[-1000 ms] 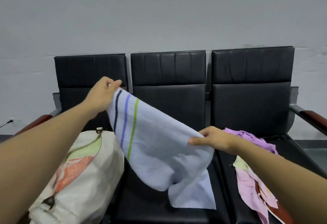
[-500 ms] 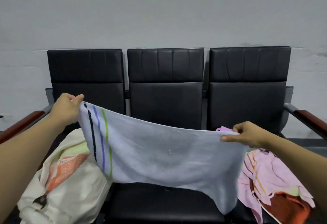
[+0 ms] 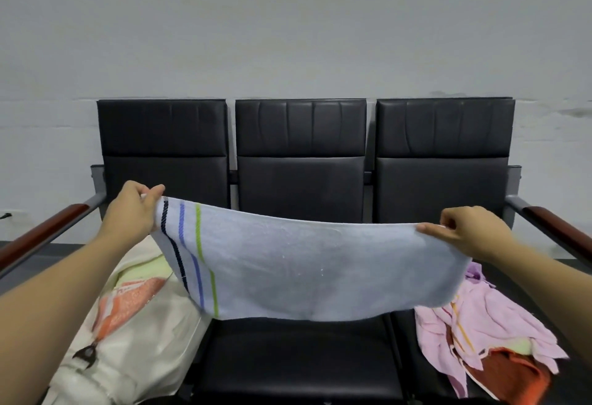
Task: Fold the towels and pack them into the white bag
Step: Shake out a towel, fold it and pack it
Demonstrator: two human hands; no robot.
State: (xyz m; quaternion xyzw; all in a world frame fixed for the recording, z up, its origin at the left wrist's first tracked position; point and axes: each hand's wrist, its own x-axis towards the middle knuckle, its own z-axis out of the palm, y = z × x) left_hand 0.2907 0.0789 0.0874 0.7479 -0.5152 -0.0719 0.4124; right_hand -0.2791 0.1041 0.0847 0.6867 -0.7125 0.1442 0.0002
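Soft, even, diffuse light fills the scene, without glare or hard shadows. The grey wall (image 3: 294,26) dims toward its corners, the bench (image 3: 301,154) below bows from wide-angle distortion, and detail is mildly soft.

We see a soft, nubby terry-cloth towel (image 3: 304,263) before smooth, faintly glossy black leather-like seats (image 3: 301,154). The armrest (image 3: 48,228) looks like polished wood on matt grey metal.

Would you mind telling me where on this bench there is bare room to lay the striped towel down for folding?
The middle black seat is bare, bordered by the white printed bag on the left seat and the pile of pink and orange cloths on the right seat. Both outer seats are crowded. The light blue striped towel hangs over it, between left hand and right hand.
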